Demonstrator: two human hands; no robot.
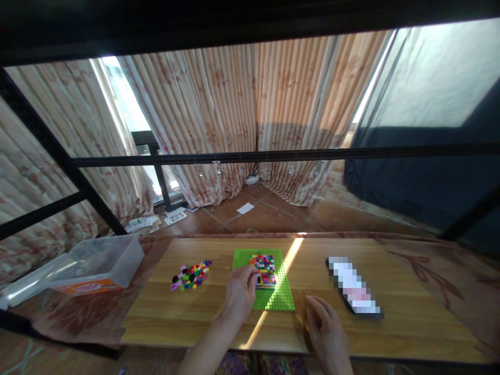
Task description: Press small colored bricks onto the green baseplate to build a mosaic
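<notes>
A green studded baseplate (282,301) lies on the low wooden table, with a block of many-coloured small bricks (266,266) set on its upper middle part. My left hand (241,291) reaches over the plate's left side. Its thumb and forefinger are pinched at the lower left of the coloured block, on what looks like a small dark brick (258,278), partly hidden by the fingertips. Right of the plate, my right hand (326,330) rests at the table's near side, fingers loosely bent and apart, holding nothing visible.
A loose pile of mixed bricks (191,275) lies on the table's left. To the right lies a phone-like dark-edged object (354,287), its face pixelated. A clear plastic box (105,260) stands left of the table. A black metal bar (250,157) crosses beyond it, before the curtains (219,104).
</notes>
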